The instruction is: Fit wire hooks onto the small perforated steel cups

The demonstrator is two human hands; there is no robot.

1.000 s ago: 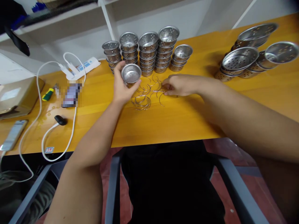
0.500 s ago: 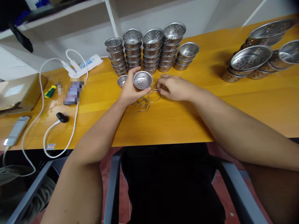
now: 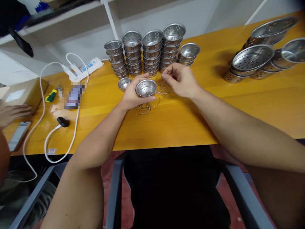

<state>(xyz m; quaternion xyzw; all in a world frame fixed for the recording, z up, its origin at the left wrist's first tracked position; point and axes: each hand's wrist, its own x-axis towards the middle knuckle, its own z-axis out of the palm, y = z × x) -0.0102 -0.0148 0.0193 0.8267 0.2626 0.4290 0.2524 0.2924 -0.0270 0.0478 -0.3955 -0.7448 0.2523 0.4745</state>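
Cup (image 3: 146, 88), perf. metal, clamped in L hand (image 3: 132, 96), R hand (image 3: 181, 81) pinched on wire (image 3: 156, 74)

Yellow wooden table (image 3: 166, 130) before pale shelving (image 3: 109, 17) — reddish tiled floor (image 3: 128, 200), grey chair arms (image 3: 115, 187) below.

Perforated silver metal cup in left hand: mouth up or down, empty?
Mouth up, apparently empty: the left hand holds the perforated silver metal cup with its open rim toward the camera; only bare, holed metal shows inside.
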